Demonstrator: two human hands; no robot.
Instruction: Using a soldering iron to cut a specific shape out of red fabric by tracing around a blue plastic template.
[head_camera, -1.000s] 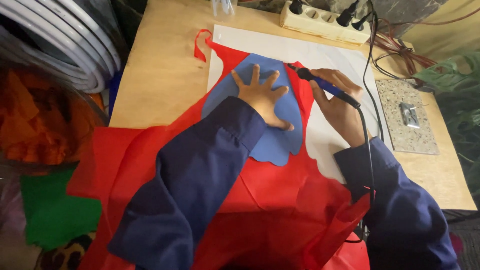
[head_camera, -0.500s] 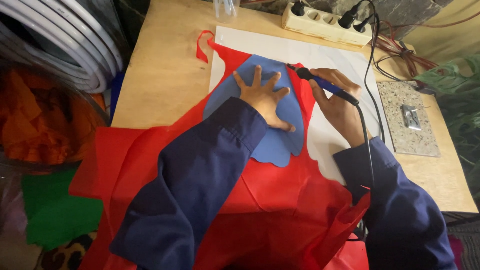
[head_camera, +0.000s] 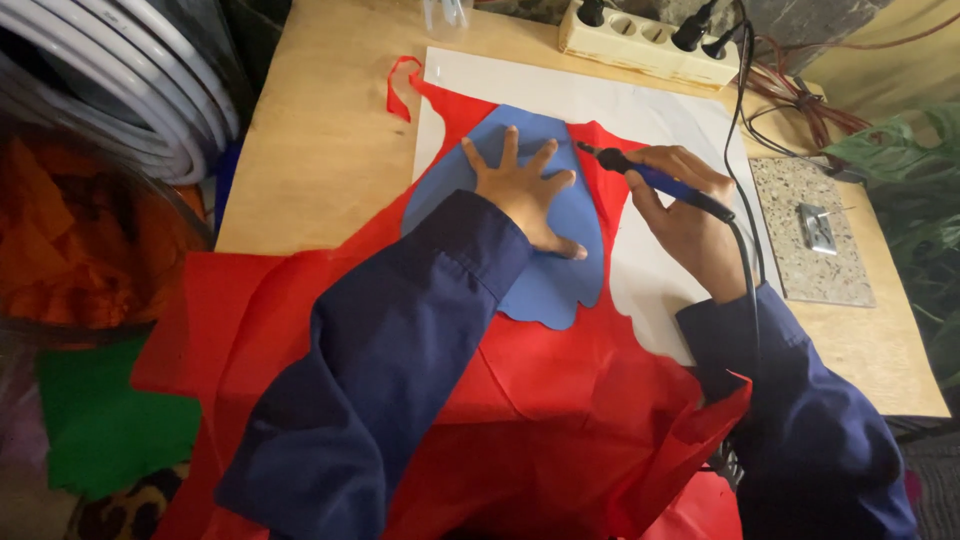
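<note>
Left hand (head_camera: 525, 195) stays spread flat on the blue template (head_camera: 520, 215), pinning it to the red fabric (head_camera: 560, 400). Right hand (head_camera: 690, 215) still grips the hot-knife pen (head_camera: 650, 180), whose tip remains at the template's upper right edge; little has shifted, so tracing seems slow.

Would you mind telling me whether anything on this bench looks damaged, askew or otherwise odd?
Nothing looks damaged. The left hand presses the blue template flat on the red fabric, and the right hand holds the corded tool at its edge. Only a loose red strip curls onto the bare table.
</note>
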